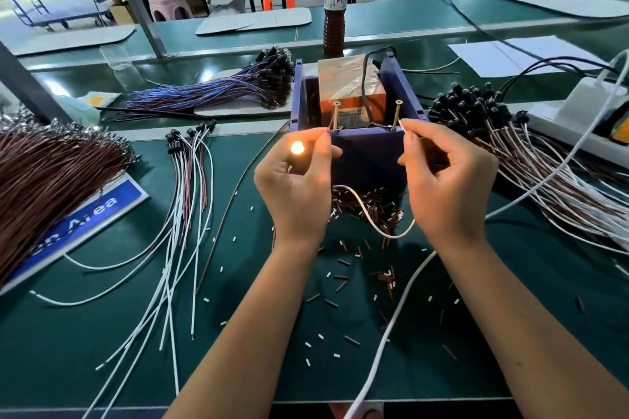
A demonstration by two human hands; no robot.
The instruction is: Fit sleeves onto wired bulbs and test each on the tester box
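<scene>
A bundle of brown wires (51, 160) lies at the counter's (85, 333) left. The left hand (296, 187) pinches a lit bulb (297, 148) at the left screw (335, 116) of the tester box (360, 150). The right hand (446, 180) pinches its white wire (367, 214) against the right screw (396, 114).

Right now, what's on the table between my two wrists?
In the head view, a looping white wire and scattered brown sleeve pieces lie between left hand and right hand.
</scene>
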